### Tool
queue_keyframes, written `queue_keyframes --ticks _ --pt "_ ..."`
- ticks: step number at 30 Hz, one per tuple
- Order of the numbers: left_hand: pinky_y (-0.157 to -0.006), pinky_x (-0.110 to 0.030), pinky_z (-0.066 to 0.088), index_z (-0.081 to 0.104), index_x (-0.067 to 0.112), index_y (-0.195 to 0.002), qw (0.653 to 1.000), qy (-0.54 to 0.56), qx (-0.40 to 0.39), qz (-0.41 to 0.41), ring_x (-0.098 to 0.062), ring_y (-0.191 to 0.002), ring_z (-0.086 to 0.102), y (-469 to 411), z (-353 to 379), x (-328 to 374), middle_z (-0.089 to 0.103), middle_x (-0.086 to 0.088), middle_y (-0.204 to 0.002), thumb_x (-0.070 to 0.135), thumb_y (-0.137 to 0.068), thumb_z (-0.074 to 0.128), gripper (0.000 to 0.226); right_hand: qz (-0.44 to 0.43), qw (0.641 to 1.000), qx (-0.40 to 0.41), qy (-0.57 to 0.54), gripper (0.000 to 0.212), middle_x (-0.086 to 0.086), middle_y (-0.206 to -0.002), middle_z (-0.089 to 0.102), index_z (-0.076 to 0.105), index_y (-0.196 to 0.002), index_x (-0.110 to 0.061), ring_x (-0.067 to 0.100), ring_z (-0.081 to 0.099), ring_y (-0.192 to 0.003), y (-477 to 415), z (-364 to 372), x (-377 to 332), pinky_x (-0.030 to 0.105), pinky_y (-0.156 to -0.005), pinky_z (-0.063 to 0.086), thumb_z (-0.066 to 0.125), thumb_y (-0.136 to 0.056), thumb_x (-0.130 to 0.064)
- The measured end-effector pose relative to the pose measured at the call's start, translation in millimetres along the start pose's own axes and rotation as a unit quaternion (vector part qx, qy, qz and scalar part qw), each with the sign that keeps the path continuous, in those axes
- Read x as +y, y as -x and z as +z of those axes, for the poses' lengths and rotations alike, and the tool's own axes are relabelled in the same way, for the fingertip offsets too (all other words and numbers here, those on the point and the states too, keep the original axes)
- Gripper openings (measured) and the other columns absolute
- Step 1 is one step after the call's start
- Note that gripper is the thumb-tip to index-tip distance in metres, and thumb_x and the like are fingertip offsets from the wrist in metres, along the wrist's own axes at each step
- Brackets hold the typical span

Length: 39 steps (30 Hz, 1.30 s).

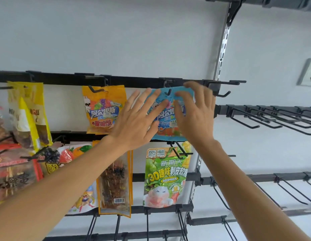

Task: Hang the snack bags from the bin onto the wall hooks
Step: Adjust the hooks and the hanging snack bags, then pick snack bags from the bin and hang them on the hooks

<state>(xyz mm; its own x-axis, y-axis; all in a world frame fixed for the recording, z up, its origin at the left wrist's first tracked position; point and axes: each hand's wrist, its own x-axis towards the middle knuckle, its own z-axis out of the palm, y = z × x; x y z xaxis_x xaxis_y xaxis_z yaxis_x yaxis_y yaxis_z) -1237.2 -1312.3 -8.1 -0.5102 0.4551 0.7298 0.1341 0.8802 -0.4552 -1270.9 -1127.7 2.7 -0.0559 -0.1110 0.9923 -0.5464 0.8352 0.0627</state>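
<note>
On the top rail of the wall rack, a blue snack bag (pixel 169 115) is hanging from a black hook (pixel 169 92), whose upturned tip is poking out through the hole near the bag's top edge. Both hands are resting on it with fingers spread wide and flat, neither one pinching or closing around anything. The left hand (pixel 135 122) is pressing against the bag's left half, its fingertips lying on the printed front, while the right hand (pixel 194 115) is covering the right side, with its upper fingers reaching the top seal just beside the hook. The flat palms are probably there to push the bag back along the prong and smooth it square against the wall (a pinch would only crumple the foil).

Just to the left, an orange snack bag (pixel 103 108) is hanging from its own hook, partly hidden by the left hand, and 1 green bag (pixel 166 178) is hanging directly below the blue one. Further left, yellow bags (pixel 27 115) are crowding the rail. To the right, a row of empty hooks (pixel 266 117) is jutting out from a lower rail, likely awaiting more bags. The bin is lying outside the view, so how many bags are remaining cannot be told.
</note>
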Motion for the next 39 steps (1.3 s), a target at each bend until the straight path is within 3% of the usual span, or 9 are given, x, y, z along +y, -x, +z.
queue_keyframes --ticks 5,10,14,20,25,29,35,39 --pt "-0.122 -0.047 0.008 0.032 0.016 -0.152 1.0 -0.005 -0.009 -0.001 -0.031 -0.149 0.017 -2 7 0 0.019 -0.012 -0.161 0.04 -0.099 0.03 0.058 -0.024 0.993 -0.118 -0.003 0.037 0.006 -0.139 0.054 0.062 -0.126 -0.012 0.028 0.044 -0.129 23 11 3 0.039 -0.106 0.032 0.055 -0.09 -0.021" --pt "-0.122 -0.049 0.008 0.031 0.017 -0.153 0.999 -0.01 -0.04 -0.008 -0.031 -0.15 0.011 -5 14 -4 0.014 -0.011 -0.163 0.042 -0.099 0.024 0.06 -0.02 0.972 -0.235 0.007 0.048 0.004 -0.148 0.045 0.053 -0.137 -0.017 0.026 0.04 -0.133 22 11 3 0.04 -0.108 0.031 0.05 -0.091 -0.028" --pt "-0.122 -0.05 0.007 0.022 0.02 -0.155 0.998 -0.006 -0.061 -0.014 -0.031 -0.151 0.009 -5 15 -5 0.01 -0.01 -0.164 0.043 -0.098 0.023 0.061 -0.003 0.959 -0.284 -0.013 0.047 0.002 -0.15 0.042 0.051 -0.139 -0.019 0.025 0.038 -0.136 21 4 4 0.042 -0.108 0.032 0.051 -0.094 -0.03" --pt "-0.12 -0.051 0.012 0.04 0.022 -0.148 0.993 0.035 -0.11 0.007 -0.033 -0.146 0.025 7 -6 -5 0.029 -0.011 -0.159 0.042 -0.094 0.021 0.061 0.027 0.946 -0.324 -0.021 0.042 -0.001 -0.147 0.046 0.054 -0.136 -0.023 0.023 0.038 -0.136 15 -21 -15 0.044 -0.107 0.033 0.051 -0.095 -0.03" --pt "-0.115 -0.046 0.023 0.043 0.023 -0.146 0.981 0.105 -0.16 0.033 -0.029 -0.141 0.031 29 -33 -14 0.036 -0.007 -0.155 0.034 -0.098 0.038 0.049 0.055 0.912 -0.406 -0.012 0.043 -0.003 -0.145 0.048 0.051 -0.139 -0.023 0.022 0.039 -0.135 17 -38 -43 0.041 -0.108 0.031 0.048 -0.097 -0.034" --pt "-0.117 -0.042 0.021 0.035 0.029 -0.149 0.942 0.207 -0.265 -0.009 -0.022 -0.146 0.018 47 -65 -27 0.02 0.001 -0.161 0.033 -0.101 0.044 0.049 0.039 0.872 -0.487 -0.034 0.05 0.003 -0.144 0.047 0.046 -0.142 -0.02 0.027 0.042 -0.132 16 -46 -69 0.043 -0.11 0.034 0.05 -0.096 -0.039" --pt "-0.11 -0.043 0.031 0.043 0.03 -0.144 0.929 0.177 -0.309 -0.106 -0.023 -0.136 0.039 102 -129 -44 0.044 0.001 -0.148 0.031 -0.099 0.046 0.045 0.009 0.831 -0.547 -0.099 0.052 0.007 -0.138 0.051 0.048 -0.139 -0.021 0.03 0.046 -0.128 14 -51 -124 0.045 -0.105 0.04 0.048 -0.095 -0.048" --pt "-0.106 -0.037 0.037 0.045 0.03 -0.143 0.851 0.165 -0.435 -0.244 -0.026 -0.134 0.042 159 -171 -58 0.041 -0.001 -0.152 0.04 -0.1 0.043 0.044 -0.021 0.787 -0.606 -0.118 0.064 0.011 -0.149 0.039 0.042 -0.143 -0.027 0.035 0.039 -0.135 31 -57 -175 0.049 -0.106 0.038 0.046 -0.091 -0.063"
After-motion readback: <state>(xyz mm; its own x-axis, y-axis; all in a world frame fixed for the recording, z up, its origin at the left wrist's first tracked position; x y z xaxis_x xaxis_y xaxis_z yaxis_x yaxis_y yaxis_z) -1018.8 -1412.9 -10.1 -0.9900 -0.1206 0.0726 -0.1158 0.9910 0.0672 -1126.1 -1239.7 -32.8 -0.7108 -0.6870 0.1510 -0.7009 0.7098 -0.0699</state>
